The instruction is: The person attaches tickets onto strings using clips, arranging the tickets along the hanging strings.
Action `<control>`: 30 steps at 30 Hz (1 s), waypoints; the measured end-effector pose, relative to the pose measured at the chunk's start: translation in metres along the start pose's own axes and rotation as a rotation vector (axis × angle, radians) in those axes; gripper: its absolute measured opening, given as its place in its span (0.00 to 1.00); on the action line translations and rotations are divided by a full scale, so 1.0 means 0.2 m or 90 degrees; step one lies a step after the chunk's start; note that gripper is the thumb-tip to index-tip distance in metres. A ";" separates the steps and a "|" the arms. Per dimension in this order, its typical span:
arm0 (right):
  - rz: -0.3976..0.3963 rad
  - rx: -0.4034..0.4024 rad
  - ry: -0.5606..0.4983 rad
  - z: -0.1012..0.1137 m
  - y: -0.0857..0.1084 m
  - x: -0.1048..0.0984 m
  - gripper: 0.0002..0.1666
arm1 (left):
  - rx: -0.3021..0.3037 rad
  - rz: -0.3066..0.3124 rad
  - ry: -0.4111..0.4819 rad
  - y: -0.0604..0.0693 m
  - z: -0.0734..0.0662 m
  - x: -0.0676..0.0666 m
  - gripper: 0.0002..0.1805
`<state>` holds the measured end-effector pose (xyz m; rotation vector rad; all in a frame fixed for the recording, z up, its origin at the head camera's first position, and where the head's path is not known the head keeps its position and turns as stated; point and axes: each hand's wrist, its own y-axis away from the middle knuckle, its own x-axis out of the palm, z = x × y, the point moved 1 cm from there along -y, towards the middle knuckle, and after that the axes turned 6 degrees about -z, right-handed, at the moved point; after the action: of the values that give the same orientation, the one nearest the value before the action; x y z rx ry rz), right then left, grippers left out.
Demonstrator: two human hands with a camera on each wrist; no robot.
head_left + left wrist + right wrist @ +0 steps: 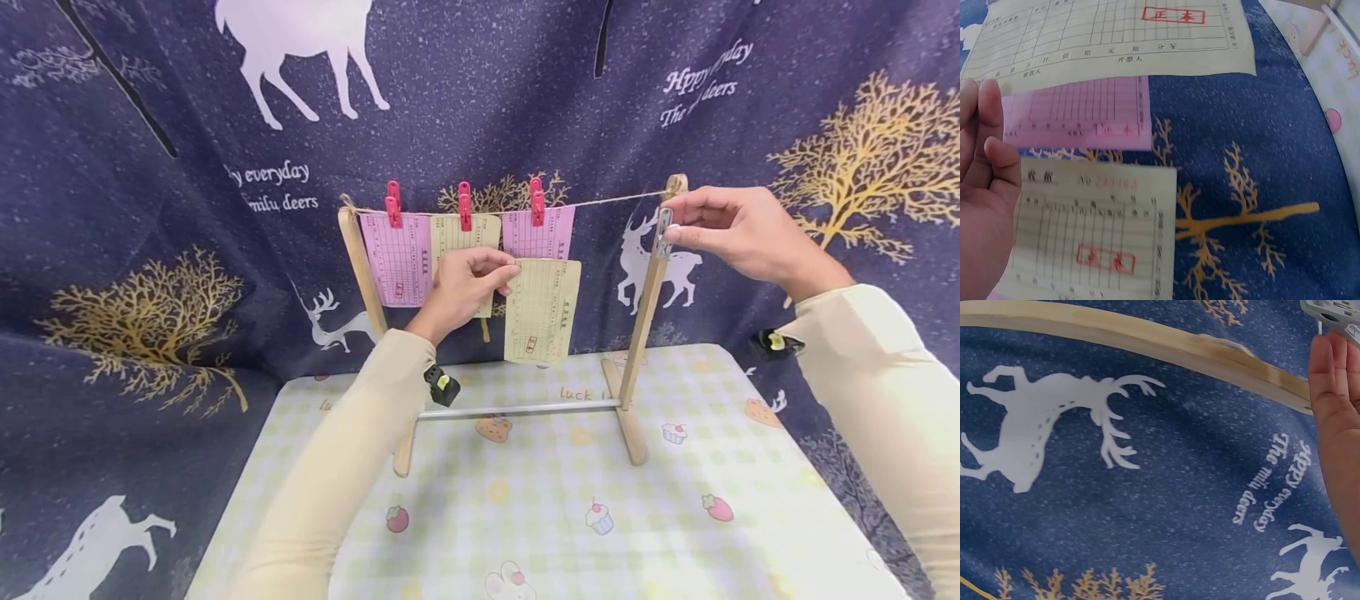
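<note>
My left hand (471,283) pinches a pale yellow receipt slip (542,321) by its upper left corner. The slip hangs in front of a pink receipt (536,233), below the string. In the left wrist view, that held slip (1110,40) fills the top, and the pinching fingertips are partly out of frame. Between thumb and fingers, my right hand (738,229) holds a small silver metal piece (663,229) near the top of the right wooden post. Only part of this piece (1338,314) shows in the right wrist view, so its kind is unclear.
A string (618,202) runs between two wooden posts (641,333). Red clothespins (465,207) fasten a left pink receipt (397,258), a yellow one (450,233) and a right pink one on it. The stand sits on a checked tablecloth (525,483), before a blue deer-print curtain (465,92).
</note>
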<state>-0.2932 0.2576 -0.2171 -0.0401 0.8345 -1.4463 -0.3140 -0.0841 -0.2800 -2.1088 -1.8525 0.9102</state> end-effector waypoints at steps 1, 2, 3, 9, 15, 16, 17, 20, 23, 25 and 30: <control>-0.002 -0.002 -0.004 0.01 -0.01 -0.01 0.15 | 0.000 -0.004 -0.002 -0.01 -0.01 0.01 0.06; -0.003 -0.004 -0.005 0.02 -0.02 -0.01 0.16 | 0.001 -0.009 -0.004 -0.01 -0.01 0.02 0.06; -0.006 -0.002 -0.008 0.03 -0.03 -0.02 0.16 | 0.002 -0.014 -0.003 -0.02 -0.02 0.03 0.06; -0.027 0.002 -0.004 0.08 -0.08 -0.04 0.17 | -0.013 -0.057 0.017 -0.05 -0.05 0.07 0.07; -0.050 0.003 -0.025 0.12 -0.13 -0.05 0.17 | -0.017 -0.077 0.055 -0.09 -0.08 0.13 0.08; -0.052 0.004 -0.027 0.13 -0.13 -0.05 0.17 | -0.020 -0.078 0.059 -0.10 -0.09 0.14 0.08; -0.052 0.003 -0.028 0.13 -0.14 -0.05 0.17 | -0.022 -0.079 0.062 -0.10 -0.10 0.16 0.08; -0.051 0.007 -0.024 0.14 -0.16 -0.05 0.17 | -0.019 -0.082 0.035 -0.12 -0.12 0.18 0.09; -0.047 0.009 -0.016 0.15 -0.17 -0.04 0.17 | 0.003 -0.086 0.009 -0.13 -0.14 0.21 0.09; -0.043 0.008 -0.011 0.16 -0.18 -0.03 0.18 | 0.016 -0.091 -0.005 -0.14 -0.15 0.23 0.09; -0.036 0.006 -0.015 0.18 -0.21 -0.01 0.18 | 0.023 -0.099 0.001 -0.15 -0.18 0.28 0.09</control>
<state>-0.3094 0.2359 -0.1687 -0.0735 0.8129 -1.5009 -0.3177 -0.0158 -0.2545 -1.9124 -1.9517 0.8992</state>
